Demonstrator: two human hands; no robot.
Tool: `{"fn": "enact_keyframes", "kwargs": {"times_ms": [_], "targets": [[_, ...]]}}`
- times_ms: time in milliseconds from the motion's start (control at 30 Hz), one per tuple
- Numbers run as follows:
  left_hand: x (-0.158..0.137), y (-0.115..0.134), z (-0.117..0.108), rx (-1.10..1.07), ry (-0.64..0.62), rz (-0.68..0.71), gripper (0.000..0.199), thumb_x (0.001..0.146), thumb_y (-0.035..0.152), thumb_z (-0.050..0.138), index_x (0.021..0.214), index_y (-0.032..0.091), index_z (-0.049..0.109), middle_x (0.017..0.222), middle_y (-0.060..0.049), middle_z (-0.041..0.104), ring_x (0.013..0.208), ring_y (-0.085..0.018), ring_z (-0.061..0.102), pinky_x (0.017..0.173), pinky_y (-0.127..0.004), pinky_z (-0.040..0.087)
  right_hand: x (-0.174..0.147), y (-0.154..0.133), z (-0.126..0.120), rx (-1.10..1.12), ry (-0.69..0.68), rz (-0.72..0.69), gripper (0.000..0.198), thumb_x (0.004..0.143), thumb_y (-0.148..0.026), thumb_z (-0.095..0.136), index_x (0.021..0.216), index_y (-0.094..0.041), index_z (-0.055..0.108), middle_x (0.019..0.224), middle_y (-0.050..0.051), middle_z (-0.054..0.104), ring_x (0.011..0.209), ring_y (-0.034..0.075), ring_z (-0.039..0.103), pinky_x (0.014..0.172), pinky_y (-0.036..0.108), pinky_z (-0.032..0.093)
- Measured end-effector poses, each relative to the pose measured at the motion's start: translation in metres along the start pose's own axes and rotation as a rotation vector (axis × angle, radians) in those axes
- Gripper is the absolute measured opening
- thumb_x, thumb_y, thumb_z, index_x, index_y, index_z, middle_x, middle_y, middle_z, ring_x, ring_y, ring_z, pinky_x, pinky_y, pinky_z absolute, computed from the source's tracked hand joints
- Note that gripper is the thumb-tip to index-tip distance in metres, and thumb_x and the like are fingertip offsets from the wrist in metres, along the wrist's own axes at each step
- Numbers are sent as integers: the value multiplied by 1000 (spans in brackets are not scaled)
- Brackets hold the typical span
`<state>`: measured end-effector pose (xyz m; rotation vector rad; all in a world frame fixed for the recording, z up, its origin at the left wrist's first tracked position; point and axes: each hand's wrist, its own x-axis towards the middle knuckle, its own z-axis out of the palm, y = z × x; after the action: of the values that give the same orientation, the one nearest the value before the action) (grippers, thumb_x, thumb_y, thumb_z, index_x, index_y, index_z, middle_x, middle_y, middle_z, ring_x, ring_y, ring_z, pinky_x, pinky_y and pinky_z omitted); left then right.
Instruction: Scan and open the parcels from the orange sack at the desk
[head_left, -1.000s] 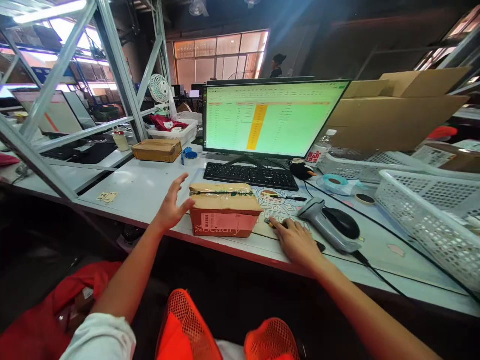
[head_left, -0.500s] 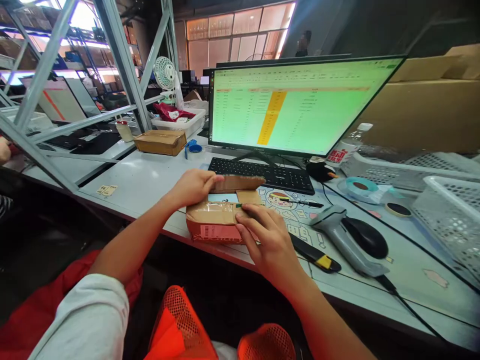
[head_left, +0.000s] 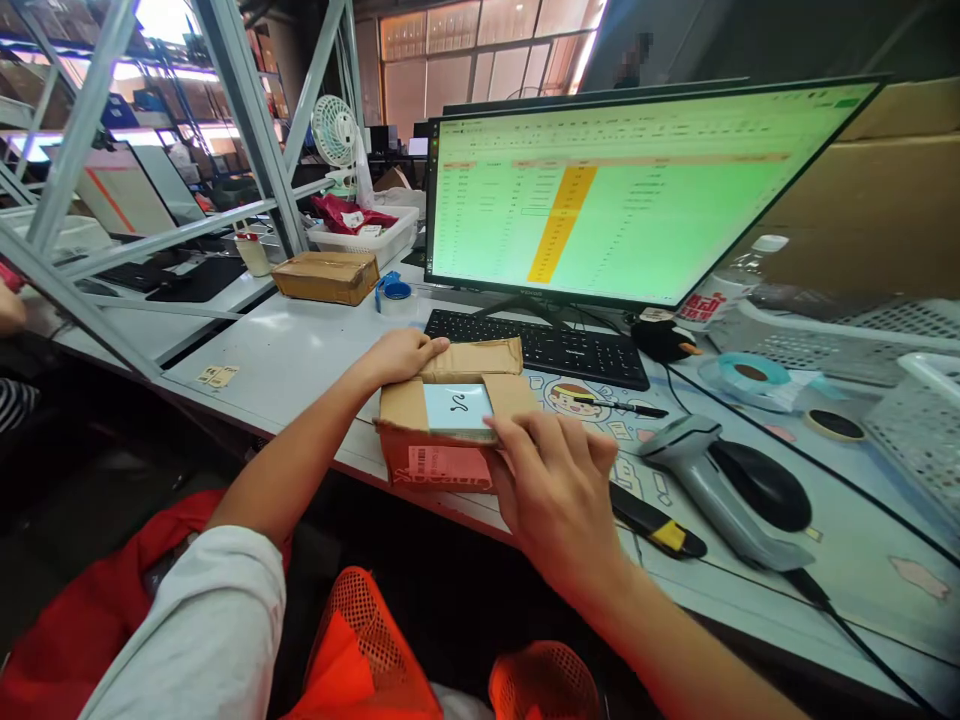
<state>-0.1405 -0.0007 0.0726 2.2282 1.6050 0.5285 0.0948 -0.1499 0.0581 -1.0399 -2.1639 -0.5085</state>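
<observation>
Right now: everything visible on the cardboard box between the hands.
The cardboard box sits upright near the front edge of the desk, its top open: back flap lifted, side flaps flanking a pale blue item with a dark squiggle. Flaps look tan, the front reddish with a pink label. Left hand touches its rear left, right hand its front right.

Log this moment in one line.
left hand: at back corner of carton | right hand: at front edge | top: partly open, blue item inside

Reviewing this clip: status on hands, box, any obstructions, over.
Left hand at box's rear left, right hand at front edge. Box open, pale blue item showing between side flaps. Knife beside right hand.
</observation>
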Motion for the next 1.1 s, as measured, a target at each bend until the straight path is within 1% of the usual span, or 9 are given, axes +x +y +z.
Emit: {"fn": "enact_keyframes", "kwargs": {"times_ms": [67,167,267,400,567,733,900,1033,1100], "targets": [[1,1,1,22,7,-24,58,103,61,37,70,19,60,71,-7,63,69,-22,54,70,-34,39,-19,-14,2,6,91,42,23,100,-9,58,118,-21,62,100,8,67,96,25,62,86,40,36],[-4,7,-1,44,117,-10,40,103,50,47,93,17,68,94,-11,71,89,-27,62,85,-38,46,-50,-29,6,55,61,91,42,99,-5,57,139,-20,56,116,13,67,112,27,62,92,41,37],[-25,26,-7,107,326,215,25,102,34,51,114,20,68,126,-13,67,117,-30,59,107,-45,41,-76,-37,8,95,-13,113,61,101,-8,55,159,-20,42,134,17,62,128,31,57,102,45,37],[-64,60,-14,255,146,552,27,100,40,52,106,24,73,123,-11,68,114,-31,60,106,-48,44,-92,-41,9,135,-7,97,73,100,-9,52,167,-24,28,145,16,59,137,31,53,108,48,38],[-75,70,-8,358,87,441,36,76,54,79,91,22,78,145,-16,61,129,-46,54,105,-56,45,-97,-43,14,185,36,113,73,98,-10,54,166,-25,33,152,14,55,144,32,48,110,49,45],[-48,54,-4,300,-20,409,39,66,57,83,79,21,76,157,-15,52,133,-50,53,109,-62,42,-101,-45,14,241,19,119,71,97,-10,53,164,-24,37,158,14,49,148,34,44,112,54,48],[-44,52,-18,269,-48,440,42,57,48,89,80,18,71,167,-18,38,150,-55,34,115,-68,37,-119,-38,1,383,129,247,61,98,-11,54,155,-29,47,161,12,44,150,34,41,115,56,48],[-86,49,-26,252,152,526,47,67,50,87,100,21,71,174,-9,22,158,-47,22,126,-66,30,-151,-21,7,594,177,558,55,103,-38,60,156,-34,44,157,14,49,144,33,51,110,55,52],[-118,46,-16,201,304,519,46,73,51,84,108,24,70,175,-6,18,159,-45,21,127,-66,30,-162,-14,15,783,145,663,90,94,-64,66,166,-35,22,160,18,45,145,36,48,110,57,52]]}}
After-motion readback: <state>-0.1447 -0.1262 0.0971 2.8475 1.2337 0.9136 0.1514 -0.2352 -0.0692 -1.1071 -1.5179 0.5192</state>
